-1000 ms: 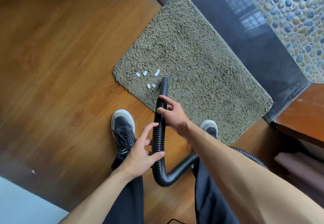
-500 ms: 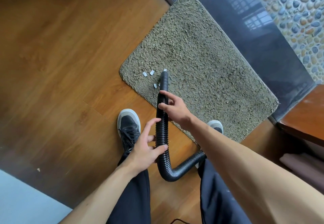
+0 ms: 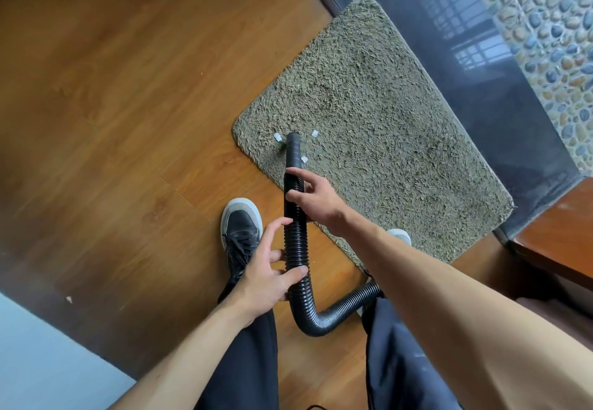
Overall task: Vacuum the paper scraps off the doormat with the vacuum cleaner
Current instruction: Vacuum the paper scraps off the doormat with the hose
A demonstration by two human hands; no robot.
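Note:
A shaggy olive-grey doormat [image 3: 378, 111] lies on the wood floor. Three white paper scraps rest near its left corner: one [image 3: 277, 137] left of the nozzle, one [image 3: 315, 134] to its right, one [image 3: 304, 160] beside the tube. The black ribbed vacuum hose [image 3: 296, 242] runs up from between my legs, its smooth nozzle [image 3: 293, 140] touching the mat among the scraps. My right hand [image 3: 313, 199] grips the hose just behind the nozzle. My left hand [image 3: 268, 273] holds the hose lower down, thumb and fingers around it.
My left shoe [image 3: 241, 230] stands on the wood floor [image 3: 128, 104] beside the mat; my right shoe toe [image 3: 399, 236] rests on the mat's near edge. A dark glossy threshold [image 3: 481, 72] and pebble tiles lie beyond. A wooden ledge [image 3: 558, 233] is at right.
The nozzle has shifted left across the cluster of scraps, and fewer scraps show on the mat than before. Both hands keep their hold on the hose.

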